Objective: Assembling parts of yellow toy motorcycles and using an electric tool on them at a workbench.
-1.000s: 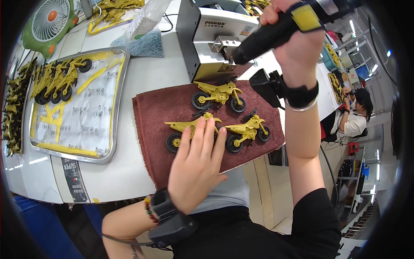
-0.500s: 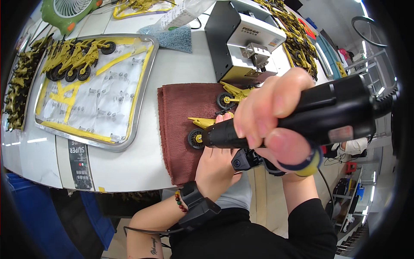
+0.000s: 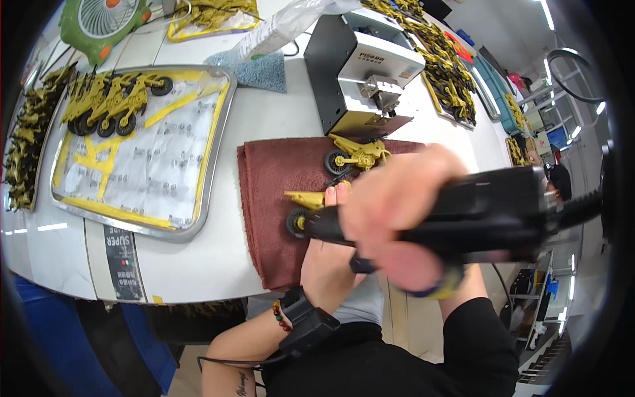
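My right hand [image 3: 407, 212], smeared by motion, is wrapped round a black electric screwdriver [image 3: 489, 215] held nearly level. The tool's front end points left, over a yellow toy motorcycle [image 3: 304, 200] with a black wheel on the brown cloth. Under the tool, my left hand [image 3: 329, 268] holds this motorcycle; two fingertips show at its far side, and the rest of its fingers are hidden. The tool's tip meets the view beside the wheel, and whether it touches a screw I cannot tell. Just beyond lies a second yellow toy motorcycle [image 3: 357, 155].
A grey and white machine [image 3: 377, 66] with a metal clamp stands behind the cloth [image 3: 271, 245]. On the left is a metal-rimmed tray [image 3: 215, 152] bearing several yellow motorcycles. A green fan [image 3: 106, 26], a blue-grey cloth [image 3: 264, 74] and more toy parts [image 3: 450, 79] lie farther back.
The view has shifted slightly. My right hand and the screwdriver have come lower and a little left, and the tool lies more level. My left hand keeps its hold on the toy motorcycle.
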